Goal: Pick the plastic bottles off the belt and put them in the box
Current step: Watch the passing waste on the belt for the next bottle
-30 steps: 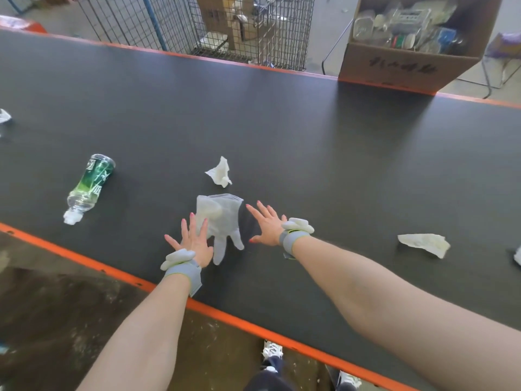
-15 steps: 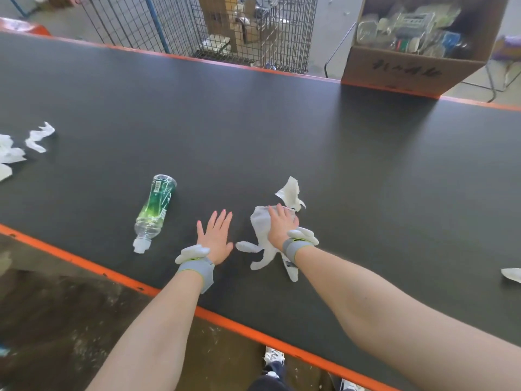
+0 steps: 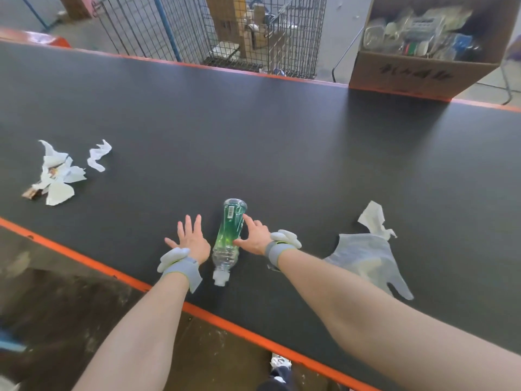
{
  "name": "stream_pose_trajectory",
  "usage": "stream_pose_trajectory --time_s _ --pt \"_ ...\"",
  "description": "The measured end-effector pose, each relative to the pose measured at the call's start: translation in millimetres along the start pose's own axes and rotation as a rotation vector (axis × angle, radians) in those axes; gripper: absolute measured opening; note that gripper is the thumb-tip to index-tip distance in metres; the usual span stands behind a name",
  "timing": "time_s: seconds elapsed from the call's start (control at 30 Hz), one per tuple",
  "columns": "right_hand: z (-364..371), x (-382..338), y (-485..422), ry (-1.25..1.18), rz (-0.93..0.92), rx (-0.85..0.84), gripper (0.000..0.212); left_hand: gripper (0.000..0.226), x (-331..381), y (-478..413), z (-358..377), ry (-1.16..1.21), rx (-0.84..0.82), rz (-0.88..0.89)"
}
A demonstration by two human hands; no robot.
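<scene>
A clear plastic bottle (image 3: 229, 238) with a green label lies on the black belt (image 3: 282, 153), its white cap toward the near orange edge. My right hand (image 3: 253, 235) rests against the bottle's right side, fingers spread, thumb and index finger touching it without closing around it. My left hand (image 3: 191, 239) lies flat on the belt just left of the bottle, fingers apart, empty. The cardboard box (image 3: 423, 71) stands beyond the far edge at the upper right, with several bottles and plastic items inside.
A clear plastic glove (image 3: 369, 258) and a crumpled tissue (image 3: 373, 218) lie on the belt right of my right arm. Torn paper scraps (image 3: 60, 176) sit at the left. A wire cage (image 3: 220, 32) stands behind the belt. The near orange edge (image 3: 127, 277) runs under my arms.
The bottle, glove and tissue have travelled right along the belt. The bottle now lies between my hands; my right hand left the glove and touches the bottle. More paper scraps entered at left.
</scene>
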State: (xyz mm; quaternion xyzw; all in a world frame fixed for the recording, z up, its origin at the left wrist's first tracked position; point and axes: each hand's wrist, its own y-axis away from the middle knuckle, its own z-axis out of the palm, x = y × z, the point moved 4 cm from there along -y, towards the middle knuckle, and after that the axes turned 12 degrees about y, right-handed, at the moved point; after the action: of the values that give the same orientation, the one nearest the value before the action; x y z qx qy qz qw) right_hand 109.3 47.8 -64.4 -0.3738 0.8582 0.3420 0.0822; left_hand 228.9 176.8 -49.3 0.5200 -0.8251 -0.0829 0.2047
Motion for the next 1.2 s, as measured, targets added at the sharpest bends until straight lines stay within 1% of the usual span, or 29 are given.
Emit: stream_pose_trajectory --time_s 0.1,0.17,0.3,0.37,0.5,0.6,0.77,0.93,1.07,1.17,1.2 --pt "8.6 0.0 -2.5 -0.021 0.075 -0.015 0.099 0.066 -1.4 0.4 9.0 -0.036 -0.023 -0.017" --pt "13.6 0.0 -0.5 -0.010 0.103 -0.008 0.102 0.066 -2.7 -0.9 14.8 -0.043 -0.046 -0.027" --pt "21.1 5.7 2.6 -0.011 0.188 -0.004 0.099 0.066 -0.6 -3.9 25.0 -0.045 -0.063 -0.015" --pt "16.4 10.7 -0.2 -0.008 0.200 0.021 0.097 0.066 3.8 -6.8 24.2 -0.037 -0.071 -0.023" --pt "-12.2 30.6 -4.2 -0.023 0.211 0.095 0.094 0.066 19.5 -13.3 14.9 0.009 -0.047 -0.021" --pt "-24.7 44.6 -7.4 0.006 0.246 0.111 0.094 0.067 30.2 -12.1 10.7 0.007 -0.061 -0.014" --pt "-35.5 42.2 -11.1 0.033 0.214 0.098 0.095 0.071 26.8 -19.7 -2.7 -0.034 -0.060 -0.056" --pt "-36.0 31.4 -15.5 0.049 0.152 0.101 0.093 0.081 -4.5 -26.5 -5.6 -0.037 -0.058 -0.139" --pt "-35.0 24.2 -18.2 0.026 0.125 0.090 0.092 0.082 -25.9 -29.5 -4.4 -0.076 -0.047 -0.176" --pt "-37.8 25.8 -26.8 0.022 0.115 0.104 0.093 0.079 -36.4 -44.4 8.3 -0.090 -0.100 -0.151" --pt "-37.7 27.6 -29.2 0.022 0.112 0.109 0.093 0.075 -40.7 -50.3 13.9 -0.112 -0.123 -0.112"
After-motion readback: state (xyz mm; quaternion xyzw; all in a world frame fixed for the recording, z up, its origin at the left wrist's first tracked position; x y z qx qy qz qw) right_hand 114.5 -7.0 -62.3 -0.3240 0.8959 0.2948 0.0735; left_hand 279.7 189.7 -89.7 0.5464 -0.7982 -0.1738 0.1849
